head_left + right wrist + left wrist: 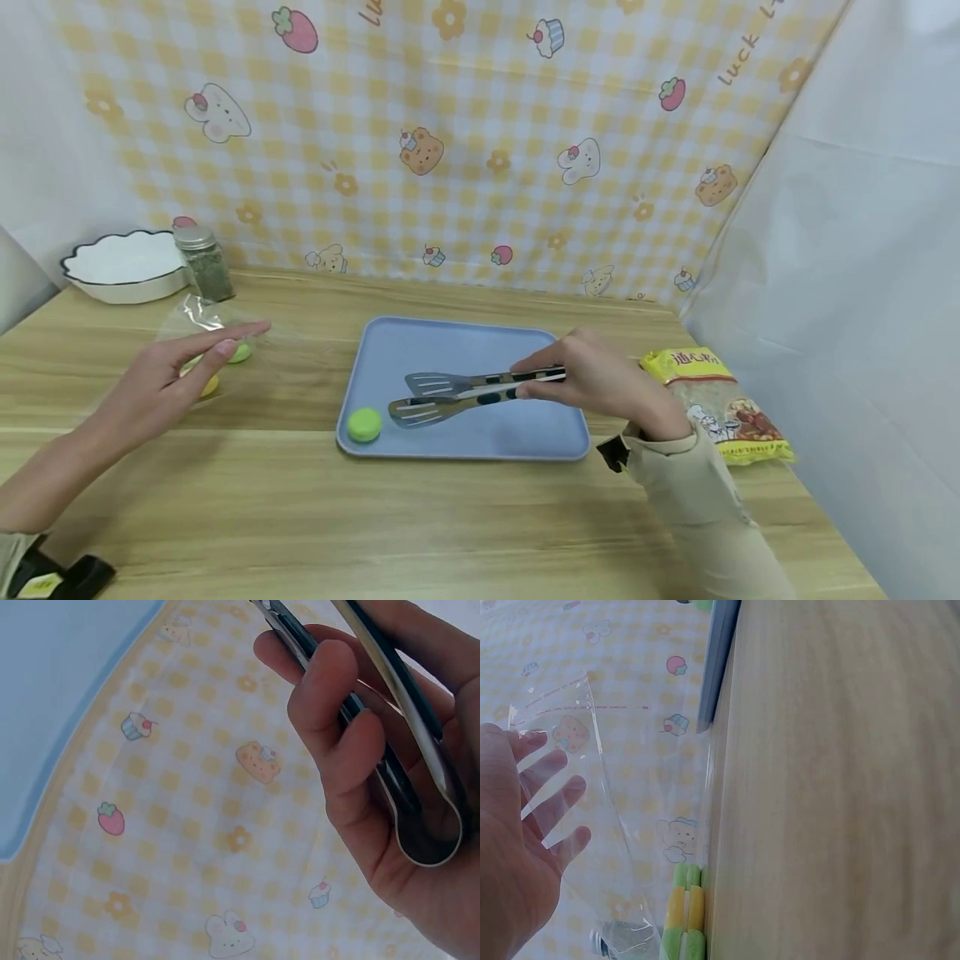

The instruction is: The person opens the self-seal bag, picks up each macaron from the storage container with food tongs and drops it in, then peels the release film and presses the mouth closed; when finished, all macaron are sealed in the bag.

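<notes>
My right hand (600, 375) grips metal tongs with dark handle grips (382, 772). The slotted heads of the tongs (427, 400) stand apart over the blue tray (465, 342), with nothing between them. A green macaron (365, 424) lies at the tray's near left corner, just left of the heads. On the left, my left hand (168, 371) holds the film of a clear plastic bag (577, 712), its fingers showing through the plastic in the left wrist view. Green and yellow macarons (686, 911) lie in or under the bag, partly hidden by the hand in the head view.
A white scalloped dish (127, 267) and a glass jar of dried herbs (206, 265) stand at the back left. A yellow food packet (720, 408) lies right of the tray, behind the right wrist. A patterned cloth (450, 167) hangs behind the wooden table (420, 525).
</notes>
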`<state>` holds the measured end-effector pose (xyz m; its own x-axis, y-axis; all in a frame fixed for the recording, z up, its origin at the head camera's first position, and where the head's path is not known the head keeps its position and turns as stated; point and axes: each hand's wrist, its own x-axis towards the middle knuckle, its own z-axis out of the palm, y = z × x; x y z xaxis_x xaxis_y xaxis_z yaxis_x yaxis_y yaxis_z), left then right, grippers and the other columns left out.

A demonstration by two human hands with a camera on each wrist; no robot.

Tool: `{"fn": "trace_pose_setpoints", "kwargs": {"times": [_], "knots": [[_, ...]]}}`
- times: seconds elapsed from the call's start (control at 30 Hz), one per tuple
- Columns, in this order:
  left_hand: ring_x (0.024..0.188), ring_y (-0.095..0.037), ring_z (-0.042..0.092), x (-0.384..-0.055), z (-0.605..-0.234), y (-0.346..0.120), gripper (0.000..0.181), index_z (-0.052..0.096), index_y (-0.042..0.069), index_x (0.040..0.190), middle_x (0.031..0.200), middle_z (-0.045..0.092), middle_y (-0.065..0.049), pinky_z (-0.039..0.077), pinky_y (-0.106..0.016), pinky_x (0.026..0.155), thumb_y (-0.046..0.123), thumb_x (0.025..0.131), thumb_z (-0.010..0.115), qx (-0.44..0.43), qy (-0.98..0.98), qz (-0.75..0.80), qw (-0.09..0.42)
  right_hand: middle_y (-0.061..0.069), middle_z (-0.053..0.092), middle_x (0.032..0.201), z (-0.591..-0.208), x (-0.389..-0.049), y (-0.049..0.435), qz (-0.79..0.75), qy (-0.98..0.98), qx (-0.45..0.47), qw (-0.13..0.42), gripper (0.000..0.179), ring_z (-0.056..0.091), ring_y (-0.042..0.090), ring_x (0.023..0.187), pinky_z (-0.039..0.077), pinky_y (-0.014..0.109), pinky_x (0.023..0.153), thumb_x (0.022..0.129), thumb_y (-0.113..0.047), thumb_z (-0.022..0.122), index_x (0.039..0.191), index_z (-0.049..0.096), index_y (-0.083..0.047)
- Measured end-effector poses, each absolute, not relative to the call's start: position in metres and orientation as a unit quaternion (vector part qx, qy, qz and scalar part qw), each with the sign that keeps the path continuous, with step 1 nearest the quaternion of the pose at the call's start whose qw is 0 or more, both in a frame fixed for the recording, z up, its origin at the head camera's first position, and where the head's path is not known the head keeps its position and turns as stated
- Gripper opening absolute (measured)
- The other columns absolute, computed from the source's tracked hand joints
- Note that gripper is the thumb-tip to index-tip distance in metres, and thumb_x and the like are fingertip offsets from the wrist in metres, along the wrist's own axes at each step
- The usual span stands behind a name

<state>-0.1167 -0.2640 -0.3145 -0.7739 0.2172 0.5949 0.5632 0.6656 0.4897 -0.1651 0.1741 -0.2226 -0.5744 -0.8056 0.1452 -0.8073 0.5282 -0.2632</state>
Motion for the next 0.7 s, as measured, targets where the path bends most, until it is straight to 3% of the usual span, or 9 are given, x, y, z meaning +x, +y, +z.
{"fn": "trace_pose_setpoints", "kwargs": {"times": [0.2, 0.3, 0.47, 0.7], "knots": [[0.099, 0.008, 0.049, -0.116, -0.314, -0.264, 0.036, 0.060, 0.016, 0.127, 0.127, 0.055, 0.014, 0.029, -0.010, 0.075, 0.002, 0.096, 0.048, -0.219, -0.878, -0.343, 0.251, -0.004, 0.070, 0.085, -0.226, -0.166, 0.159, 0.147, -0.863, 0.483, -0.014, 0.029, 0.043, -0.006, 0.045, 0.040, 0.021, 0.049, 0.088, -0.030, 0.065, 0.108, 0.071, -0.011], [0.108, 0.008, 0.048, -0.116, -0.314, -0.264, 0.036, 0.060, 0.015, 0.127, 0.127, 0.055, 0.014, 0.030, -0.008, 0.079, 0.002, 0.096, 0.048, -0.221, -0.878, -0.344, 0.250, -0.005, 0.069, 0.079, -0.227, -0.166, 0.151, 0.148, -0.857, 0.493, -0.020, 0.029, 0.042, -0.005, 0.043, 0.039, 0.021, 0.049, 0.088, -0.031, 0.064, 0.109, 0.071, -0.010], [0.108, 0.008, 0.048, -0.116, -0.314, -0.264, 0.037, 0.059, 0.017, 0.128, 0.128, 0.054, 0.016, 0.030, -0.009, 0.078, 0.001, 0.096, 0.048, -0.223, -0.877, -0.348, 0.247, -0.005, 0.069, 0.076, -0.229, -0.165, 0.141, 0.148, -0.851, 0.503, -0.013, 0.028, 0.040, -0.005, 0.040, 0.037, 0.020, 0.047, 0.087, -0.030, 0.066, 0.108, 0.071, -0.011], [0.103, 0.007, 0.049, -0.116, -0.313, -0.264, 0.036, 0.059, 0.015, 0.128, 0.128, 0.055, 0.013, 0.030, -0.010, 0.076, 0.002, 0.096, 0.048, -0.220, -0.877, -0.352, 0.243, -0.002, 0.071, 0.084, -0.231, -0.165, 0.132, 0.145, -0.848, 0.511, -0.005, 0.024, 0.048, -0.009, 0.050, 0.039, 0.019, 0.048, 0.086, -0.025, 0.068, 0.105, 0.072, -0.010]]}}
